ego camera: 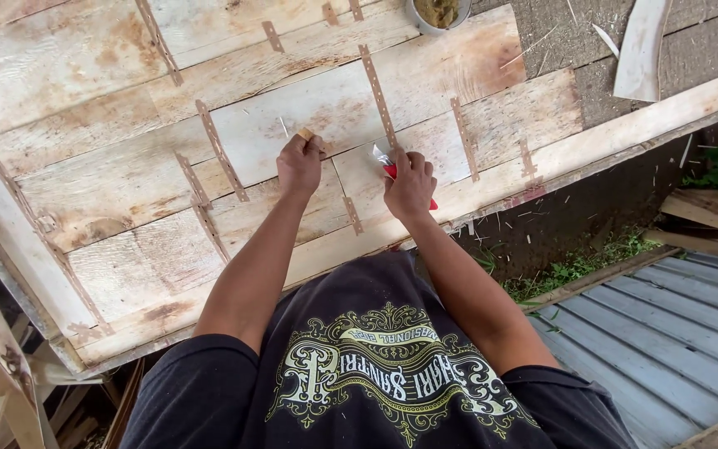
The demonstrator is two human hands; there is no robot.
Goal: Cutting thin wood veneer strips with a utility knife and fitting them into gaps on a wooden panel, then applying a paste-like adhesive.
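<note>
Head view, looking down over a wooden panel (234,141) built of pale, weathered boards laid side by side and tied together with thin perforated metal strips (219,150) nailed across the seams. Left hand (299,165) is closed, pinching a small tan block (306,134) against the board surface near the middle of the panel; the pinch looks meant to keep the block flat on the wood. Right hand (410,185) is closed around a red-handled tool (390,170), its metal tip (380,155) pointing to the far left, just beside a seam and one strip; blade type cannot be told. The two hands are near each other, not touching, both at the near-middle of the panel, with forearms reaching from the body at the near edge. A grey bowl (435,17) with brownish paste stands at the far edge, within arm's reach. A curved white offcut (641,46) lies far right on the ground; corrugated metal sheeting (675,324) lies near right.
</note>
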